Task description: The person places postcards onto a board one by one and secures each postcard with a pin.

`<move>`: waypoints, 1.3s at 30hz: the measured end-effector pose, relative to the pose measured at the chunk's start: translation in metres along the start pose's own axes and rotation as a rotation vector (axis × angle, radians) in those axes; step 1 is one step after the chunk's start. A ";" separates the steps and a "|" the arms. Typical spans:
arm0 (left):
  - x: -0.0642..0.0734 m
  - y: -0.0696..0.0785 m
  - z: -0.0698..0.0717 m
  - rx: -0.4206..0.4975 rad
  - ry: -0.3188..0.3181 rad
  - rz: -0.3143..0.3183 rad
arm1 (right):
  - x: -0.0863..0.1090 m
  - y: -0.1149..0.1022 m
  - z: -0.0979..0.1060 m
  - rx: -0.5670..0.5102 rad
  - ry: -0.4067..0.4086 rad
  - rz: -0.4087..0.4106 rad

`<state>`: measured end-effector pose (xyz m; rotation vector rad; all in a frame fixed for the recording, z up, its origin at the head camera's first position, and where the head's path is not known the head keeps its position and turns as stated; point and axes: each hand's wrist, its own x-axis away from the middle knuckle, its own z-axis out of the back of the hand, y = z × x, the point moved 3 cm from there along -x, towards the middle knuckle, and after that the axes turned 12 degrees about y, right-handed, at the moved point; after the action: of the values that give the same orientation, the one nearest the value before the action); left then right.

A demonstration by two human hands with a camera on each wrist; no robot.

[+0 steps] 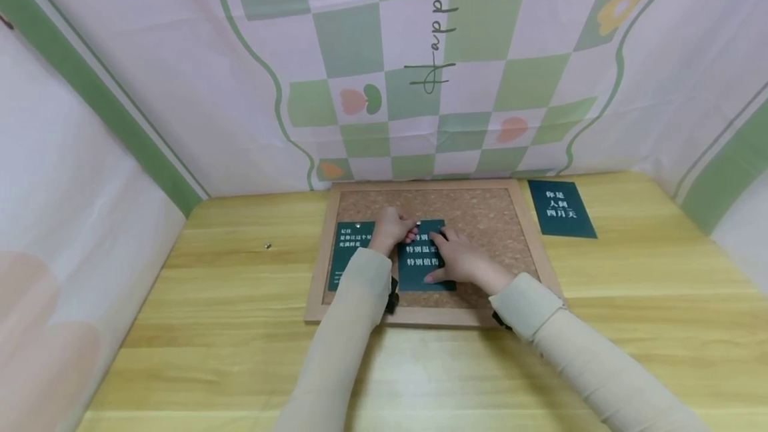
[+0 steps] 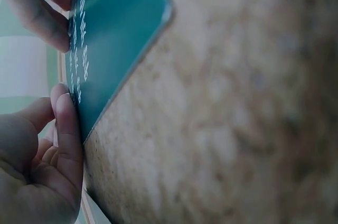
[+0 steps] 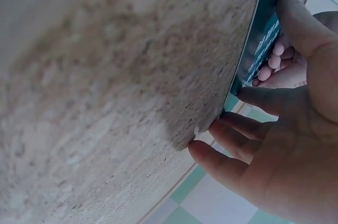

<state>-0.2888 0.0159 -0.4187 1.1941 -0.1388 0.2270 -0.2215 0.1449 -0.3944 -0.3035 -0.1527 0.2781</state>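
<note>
Wooden table [image 1: 210,299] | left hand [image 1: 391,229] pinches pin [image 1: 418,223] | right hand [image 1: 465,259] spread on teal card [image 1: 417,277]

Your left grip [image 2: 45,166] is right at the edge of the green card.

Its fingertips and thumb tip come close together there, and you can't see what is between them. Your right grip [image 2: 34,10] is higher up, with its fingertips at the same side of the card [image 2: 119,44]. You can see white writing near that side, but it is too squished to read. The bumpy brown board [image 2: 227,102] fills the right and looks blurry. At the far left is a cloth [image 2: 21,71] with green and white on it.
</note>
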 end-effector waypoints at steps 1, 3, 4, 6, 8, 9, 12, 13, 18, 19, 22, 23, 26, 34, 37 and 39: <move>0.000 0.000 0.000 0.000 -0.002 -0.004 | 0.000 0.000 0.000 0.001 -0.001 -0.001; 0.001 0.001 0.001 -0.001 -0.003 -0.012 | 0.000 0.000 0.000 0.005 -0.003 -0.004; 0.002 0.001 0.001 -0.004 -0.004 -0.014 | -0.001 0.000 0.000 0.005 -0.004 -0.005; 0.002 0.002 0.001 -0.006 -0.004 -0.014 | 0.000 0.000 0.000 0.004 -0.005 -0.007; 0.002 0.002 0.001 -0.005 -0.004 -0.010 | 0.000 0.000 0.000 0.004 -0.007 -0.008; 0.002 0.002 0.001 -0.005 -0.004 -0.006 | 0.000 0.000 0.000 0.005 -0.006 -0.007; 0.001 0.002 0.000 -0.009 -0.006 -0.001 | 0.000 0.000 0.001 0.007 -0.003 -0.004; 0.001 0.002 0.000 -0.010 -0.007 0.001 | 0.000 0.000 0.001 0.008 -0.002 -0.002; 0.001 0.003 0.000 -0.031 -0.002 -0.004 | 0.001 -0.001 0.001 0.006 0.006 0.006; 0.001 0.003 0.001 -0.033 -0.001 -0.004 | 0.001 -0.001 0.001 0.004 0.006 0.006; 0.000 0.003 0.000 -0.036 -0.001 -0.003 | 0.001 -0.001 0.001 0.002 0.007 0.006; 0.000 0.003 0.000 -0.037 -0.002 0.000 | 0.001 -0.001 0.002 0.001 0.007 0.006; 0.000 0.003 0.000 -0.041 -0.004 0.009 | 0.002 -0.001 0.002 0.000 0.009 0.007; 0.000 0.004 0.000 -0.055 0.000 0.006 | 0.001 0.000 0.001 -0.003 0.005 0.004; 0.000 0.005 0.000 -0.051 0.005 0.010 | 0.000 0.000 0.000 -0.002 0.001 0.001; 0.001 0.005 0.000 -0.039 0.004 0.017 | 0.000 0.001 0.000 -0.001 0.000 0.000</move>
<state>-0.2893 0.0174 -0.4142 1.1536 -0.1497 0.2408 -0.2215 0.1455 -0.3948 -0.3044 -0.1528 0.2781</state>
